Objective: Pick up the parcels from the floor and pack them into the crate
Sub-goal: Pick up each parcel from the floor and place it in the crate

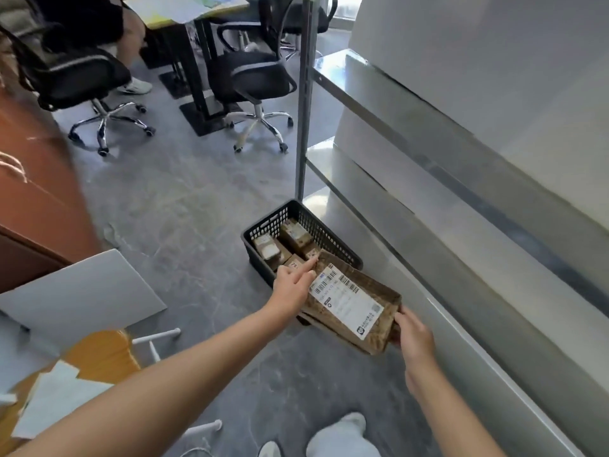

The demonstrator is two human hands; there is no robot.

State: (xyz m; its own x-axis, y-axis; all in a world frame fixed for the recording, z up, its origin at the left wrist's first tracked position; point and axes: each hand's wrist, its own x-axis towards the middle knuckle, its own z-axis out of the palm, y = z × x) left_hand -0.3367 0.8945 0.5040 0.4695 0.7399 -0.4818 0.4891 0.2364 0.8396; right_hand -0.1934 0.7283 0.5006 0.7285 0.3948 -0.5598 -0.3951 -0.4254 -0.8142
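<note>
So the black crate (267,221) sat on the grey floor (184,225), pushed up close to the foot of the steel rack (428,232) on the right, just near of its upright post (303,127). A few small parcels (295,235) were already lying in the far half of it, brown boxes with pale labels, packed side by side.

The big flat parcel (379,331) was up off the floor, hanging over the near end of the crate and tilted, its far corner dipping in toward the small ones. Its white label (347,303) with the barcodes faced up.

The right hand (413,338) was clamped on the parcel's near right corner, fingers wrapped over the edge. The left hand (291,285) was against the parcel's left edge with the index finger (308,263) stretched out along the top toward the far corner. Honestly I couldn't tell if that hand was really gripping or only steadying it, since the thumb and underside were hidden.

Other stuff around: two black chairs (82,77) on wheels at a desk (184,11) far off to the left, a white board (82,291) lying flat at near left, and an orange stool (102,354) with white legs and some papers beside it. The person's pale shoes (342,433) showed at the near edge.
</note>
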